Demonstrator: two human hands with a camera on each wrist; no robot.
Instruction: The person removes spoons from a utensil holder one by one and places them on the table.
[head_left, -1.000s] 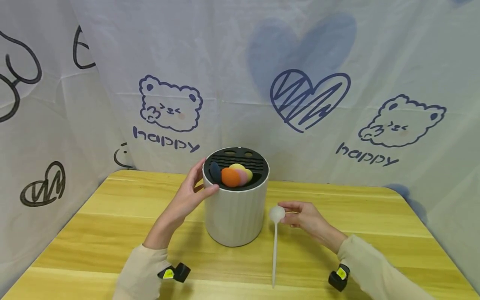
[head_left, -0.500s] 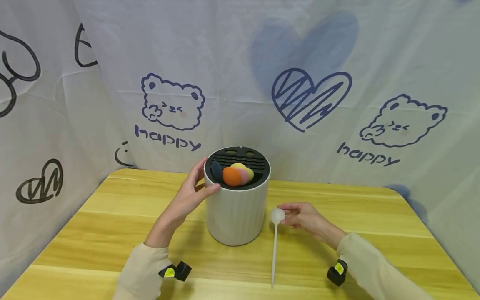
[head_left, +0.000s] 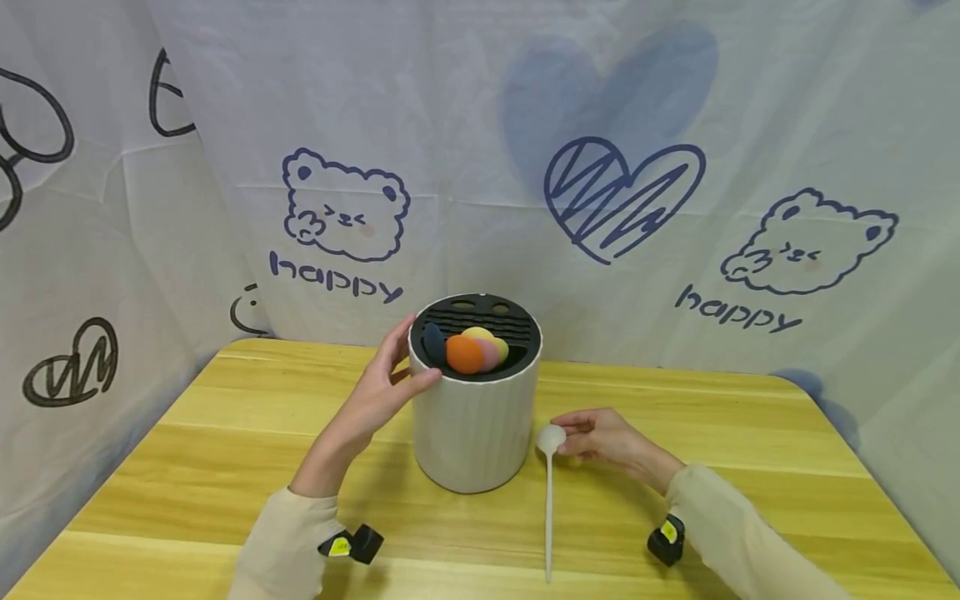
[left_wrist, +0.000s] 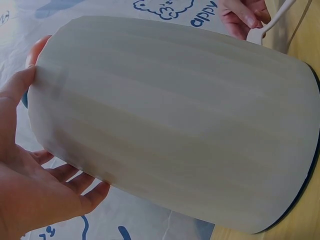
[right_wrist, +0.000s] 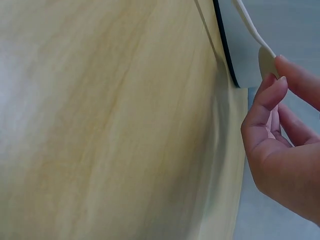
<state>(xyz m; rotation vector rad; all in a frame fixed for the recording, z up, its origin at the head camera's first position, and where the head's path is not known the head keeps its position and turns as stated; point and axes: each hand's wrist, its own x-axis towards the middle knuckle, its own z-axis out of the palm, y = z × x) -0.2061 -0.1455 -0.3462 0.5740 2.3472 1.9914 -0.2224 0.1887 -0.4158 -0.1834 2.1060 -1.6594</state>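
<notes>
A white ribbed utensil holder (head_left: 472,433) with a black slotted top (head_left: 480,312) stands upright on the table. My left hand (head_left: 378,383) holds its upper left side, thumb at the front rim and fingers round the back; the left wrist view shows the fingertips against the wall (left_wrist: 165,115). Just right of the holder, my right hand (head_left: 611,442) pinches a white long-handled spoon (head_left: 549,508) by the edge of its bowl. The spoon's handle points toward the near edge. In the right wrist view, thumb and fingertips (right_wrist: 280,82) meet at the bowl.
Rounded orange (head_left: 465,354), yellow, pink, green and dark blue tops show in the holder's front opening. The wooden table (head_left: 247,400) runs back to a white cloth (head_left: 480,125) with drawn hearts and bears. Another cloth hangs at the left.
My right hand has shifted slightly left and toward me with the spoon, and the spoon's bowl looks narrower. The left hand and the holder stay in place.
</notes>
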